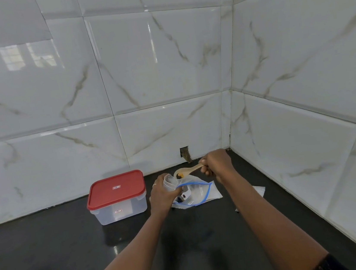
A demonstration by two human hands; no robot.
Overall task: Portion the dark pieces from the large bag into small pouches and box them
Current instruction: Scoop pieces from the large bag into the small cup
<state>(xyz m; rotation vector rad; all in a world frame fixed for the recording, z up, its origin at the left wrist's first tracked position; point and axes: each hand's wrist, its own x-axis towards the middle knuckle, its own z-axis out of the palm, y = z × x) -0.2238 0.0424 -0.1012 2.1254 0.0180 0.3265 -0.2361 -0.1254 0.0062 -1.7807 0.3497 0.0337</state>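
Note:
My left hand (pixel 162 192) grips a small clear pouch (pixel 170 180) with its mouth held open, just above the large clear bag (pixel 199 194) with blue zip edging that lies on the dark counter. My right hand (pixel 215 162) holds a pale wooden spoon (pixel 187 171) by its handle. The spoon's bowl carries a dark piece with an orange bit and hovers at the pouch's mouth. A few dark pieces show inside the large bag below my left hand. A clear plastic box (pixel 119 207) with a shut red lid (pixel 115 188) stands left of my hands.
The black counter (pixel 52 253) runs into a corner of white marble-look tiled walls, close behind and to the right. A small hole (pixel 185 153) is cut in the back wall. Flat clear pouches (pixel 259 191) lie right of the large bag.

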